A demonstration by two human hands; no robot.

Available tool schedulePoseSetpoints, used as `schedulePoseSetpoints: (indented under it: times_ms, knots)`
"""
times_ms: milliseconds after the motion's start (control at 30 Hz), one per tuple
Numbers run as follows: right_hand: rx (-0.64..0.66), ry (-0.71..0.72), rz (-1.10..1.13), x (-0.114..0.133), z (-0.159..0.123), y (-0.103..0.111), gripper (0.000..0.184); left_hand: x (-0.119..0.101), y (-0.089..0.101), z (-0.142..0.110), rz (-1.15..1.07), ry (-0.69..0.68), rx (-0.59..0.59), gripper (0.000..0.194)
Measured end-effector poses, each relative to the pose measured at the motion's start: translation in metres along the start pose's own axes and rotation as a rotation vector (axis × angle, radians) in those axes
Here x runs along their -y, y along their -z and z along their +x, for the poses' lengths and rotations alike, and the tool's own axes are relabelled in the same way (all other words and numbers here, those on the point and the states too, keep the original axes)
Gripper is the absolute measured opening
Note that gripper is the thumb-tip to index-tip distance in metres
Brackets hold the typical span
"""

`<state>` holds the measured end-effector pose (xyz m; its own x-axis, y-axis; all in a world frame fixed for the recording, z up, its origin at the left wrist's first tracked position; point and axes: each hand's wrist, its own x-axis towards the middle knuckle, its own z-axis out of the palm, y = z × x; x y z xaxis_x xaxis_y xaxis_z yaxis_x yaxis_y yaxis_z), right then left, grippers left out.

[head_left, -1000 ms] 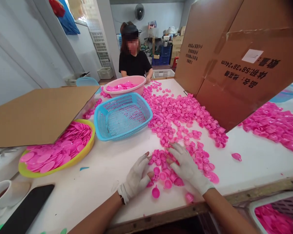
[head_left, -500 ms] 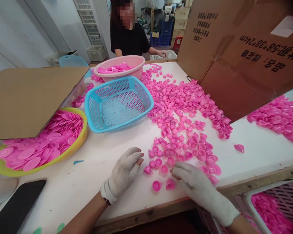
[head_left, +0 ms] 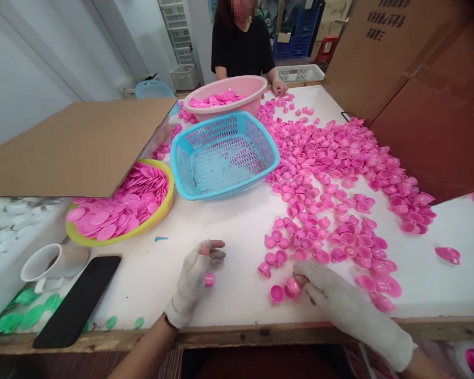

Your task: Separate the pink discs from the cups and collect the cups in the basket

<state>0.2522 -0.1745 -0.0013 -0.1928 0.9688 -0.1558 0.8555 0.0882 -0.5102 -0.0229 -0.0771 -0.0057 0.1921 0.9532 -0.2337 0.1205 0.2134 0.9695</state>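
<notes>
Small pink toy cups [head_left: 306, 242] with handles lie scattered and heaped on the white table. My left hand [head_left: 191, 281], in a pale glove with bare fingertips, is left of the cups with its fingers stretched out to the right. One pink piece, likely a cup [head_left: 209, 279], shows against its palm side; I cannot tell whether it rests on the table. My right hand [head_left: 326, 289], gloved alike, has its fingertips closed at the edge of a pink cup [head_left: 292, 288]. Another cup [head_left: 277, 293] stands just left of that one.
A blue basket [head_left: 225, 192] stands mid-table, before a pink basin [head_left: 227, 110]. To the left are a yellow basin [head_left: 166, 205] of pink discs, a cardboard sheet [head_left: 79, 142], a white mug [head_left: 71, 258] and a black phone [head_left: 79, 300]. A large carton [head_left: 438, 116] borders the right. A person [head_left: 243, 47] is opposite.
The view has swung left, bringing the mug into sight. A pink piece now shows at my left hand. My right fingertips have come to a cup near the table's front. The person's hand has come inward.
</notes>
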Motion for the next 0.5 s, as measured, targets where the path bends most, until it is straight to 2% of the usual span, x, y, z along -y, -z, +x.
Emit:
schedulePoseSetpoints:
  times_ms: [100, 233, 300, 400, 500]
  knots:
    - [0.094, -0.008, 0.055, 0.001, 0.004, 0.009, 0.021, -0.005, -0.006, 0.004, -0.461, 0.261, -0.02, 0.042]
    - [0.026, 0.019, 0.038, 0.019, 0.015, 0.012, 0.022, -0.013, -0.032, 0.004, -0.784, 0.357, 0.108, 0.042]
    - [-0.023, 0.109, 0.032, 0.036, 0.017, 0.009, 0.027, -0.02, -0.05, -0.001, -0.884, 0.41, 0.15, 0.046]
    - [-0.178, 0.336, -0.06, 0.061, 0.018, -0.003, 0.037, -0.026, -0.073, -0.012, -0.919, 0.514, 0.249, 0.053]
    - [-0.273, 0.355, -0.123, 0.07, 0.018, -0.014, 0.038, -0.025, -0.086, -0.022, -0.883, 0.498, 0.35, 0.056]
